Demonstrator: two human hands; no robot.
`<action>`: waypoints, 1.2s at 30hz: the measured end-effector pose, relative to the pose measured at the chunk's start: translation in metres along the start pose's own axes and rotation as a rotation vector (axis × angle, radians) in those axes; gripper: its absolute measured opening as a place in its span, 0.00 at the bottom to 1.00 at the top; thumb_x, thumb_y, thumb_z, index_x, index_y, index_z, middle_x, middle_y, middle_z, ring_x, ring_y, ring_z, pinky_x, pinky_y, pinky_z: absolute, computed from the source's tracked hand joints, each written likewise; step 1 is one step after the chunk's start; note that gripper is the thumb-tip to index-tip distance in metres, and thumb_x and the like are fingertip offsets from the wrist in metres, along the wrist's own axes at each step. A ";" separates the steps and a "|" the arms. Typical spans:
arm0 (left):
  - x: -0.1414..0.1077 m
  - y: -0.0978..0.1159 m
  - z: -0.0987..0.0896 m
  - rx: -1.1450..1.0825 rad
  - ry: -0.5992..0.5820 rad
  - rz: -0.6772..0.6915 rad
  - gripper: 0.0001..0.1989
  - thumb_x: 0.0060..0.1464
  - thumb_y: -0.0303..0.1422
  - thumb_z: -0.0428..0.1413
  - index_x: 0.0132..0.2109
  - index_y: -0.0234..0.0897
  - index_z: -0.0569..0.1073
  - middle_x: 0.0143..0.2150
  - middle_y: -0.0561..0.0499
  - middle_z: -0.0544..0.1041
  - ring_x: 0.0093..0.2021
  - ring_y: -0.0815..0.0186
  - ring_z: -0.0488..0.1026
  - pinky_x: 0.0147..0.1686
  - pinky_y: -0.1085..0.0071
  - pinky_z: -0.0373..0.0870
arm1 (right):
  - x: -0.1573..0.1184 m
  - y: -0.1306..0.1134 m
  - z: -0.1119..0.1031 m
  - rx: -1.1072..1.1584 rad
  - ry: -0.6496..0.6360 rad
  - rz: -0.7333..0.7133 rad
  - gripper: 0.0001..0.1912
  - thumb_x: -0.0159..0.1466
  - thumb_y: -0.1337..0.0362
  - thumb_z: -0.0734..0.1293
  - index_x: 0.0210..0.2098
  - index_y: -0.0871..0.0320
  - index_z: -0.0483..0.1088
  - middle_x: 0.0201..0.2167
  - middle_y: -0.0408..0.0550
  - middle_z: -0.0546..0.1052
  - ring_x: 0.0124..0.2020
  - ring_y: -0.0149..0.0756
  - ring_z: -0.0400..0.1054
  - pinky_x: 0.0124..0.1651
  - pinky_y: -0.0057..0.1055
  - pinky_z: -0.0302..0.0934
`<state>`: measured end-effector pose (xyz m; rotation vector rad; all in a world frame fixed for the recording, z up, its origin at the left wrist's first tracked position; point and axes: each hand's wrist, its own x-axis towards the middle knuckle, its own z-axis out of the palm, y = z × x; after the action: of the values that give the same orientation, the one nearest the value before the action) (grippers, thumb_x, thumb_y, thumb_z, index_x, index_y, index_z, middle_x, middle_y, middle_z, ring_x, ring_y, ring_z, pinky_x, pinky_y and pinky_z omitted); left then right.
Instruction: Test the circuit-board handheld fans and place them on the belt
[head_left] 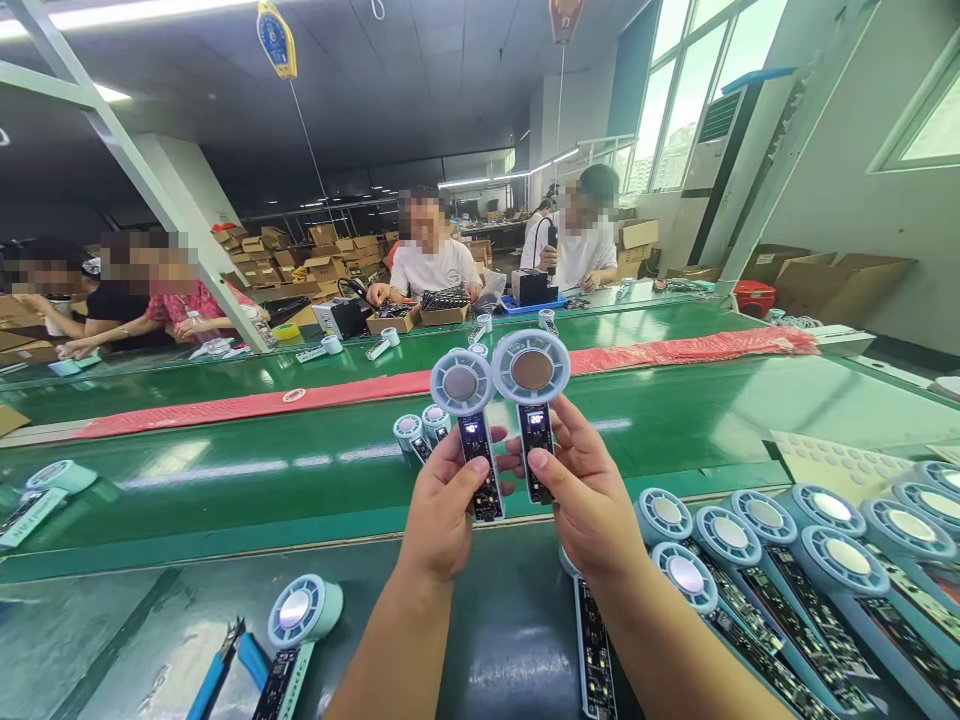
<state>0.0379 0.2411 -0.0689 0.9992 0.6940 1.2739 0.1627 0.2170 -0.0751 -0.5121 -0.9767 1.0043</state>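
Note:
My left hand [441, 510] grips a small hand-held fan unit [466, 410] by its bare black circuit-board handle, its pale blue round head up. My right hand [583, 490] holds a second, like unit [532, 395] right beside it. Both are raised side by side over the green conveyor belt [300, 470], with small lights lit on their boards. Two more units [420, 432] lie on the belt just behind the left one.
Several like units [795, 560] lie in a row at the right, one [296, 625] at front left beside blue-handled cutters [221, 665]. A red strip [247, 405] runs along the belt. A sheet of round stickers [836, 462] lies at right. Other people sit across the line among boxes.

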 end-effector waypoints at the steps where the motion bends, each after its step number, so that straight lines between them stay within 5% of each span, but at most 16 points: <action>1: 0.000 0.000 0.000 -0.003 0.000 -0.003 0.27 0.40 0.42 0.68 0.47 0.36 0.76 0.50 0.40 0.78 0.47 0.49 0.77 0.39 0.61 0.78 | 0.000 -0.001 0.000 0.001 -0.007 -0.002 0.23 0.61 0.62 0.72 0.55 0.41 0.68 0.44 0.43 0.76 0.35 0.34 0.74 0.30 0.30 0.71; 19: -0.004 0.002 0.001 -0.011 -0.083 0.022 0.27 0.41 0.41 0.68 0.49 0.35 0.76 0.51 0.39 0.78 0.45 0.50 0.78 0.38 0.61 0.78 | -0.005 -0.001 0.000 -0.004 0.132 0.055 0.25 0.58 0.63 0.71 0.55 0.44 0.70 0.44 0.46 0.76 0.36 0.36 0.73 0.34 0.35 0.72; 25: -0.002 0.001 -0.002 0.012 -0.052 0.076 0.29 0.42 0.41 0.69 0.51 0.37 0.75 0.52 0.41 0.78 0.46 0.54 0.78 0.47 0.60 0.77 | -0.001 0.001 -0.001 0.032 0.165 0.079 0.27 0.56 0.62 0.73 0.55 0.45 0.71 0.43 0.45 0.76 0.37 0.35 0.72 0.42 0.38 0.71; 31: -0.006 0.004 0.002 -0.006 -0.168 0.058 0.30 0.43 0.41 0.68 0.53 0.35 0.75 0.54 0.39 0.77 0.51 0.49 0.76 0.49 0.57 0.75 | -0.002 -0.005 0.002 0.115 0.089 0.061 0.25 0.56 0.60 0.74 0.54 0.44 0.72 0.42 0.45 0.76 0.34 0.37 0.72 0.28 0.30 0.69; 36: -0.007 0.004 0.001 -0.042 -0.256 0.069 0.28 0.47 0.40 0.65 0.55 0.36 0.74 0.53 0.40 0.77 0.52 0.49 0.75 0.47 0.57 0.75 | -0.002 -0.006 0.002 0.176 0.088 0.064 0.23 0.56 0.61 0.75 0.51 0.41 0.75 0.42 0.43 0.77 0.37 0.36 0.73 0.29 0.28 0.69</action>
<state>0.0358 0.2335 -0.0657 1.1355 0.4372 1.1884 0.1636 0.2125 -0.0701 -0.4389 -0.7891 1.1047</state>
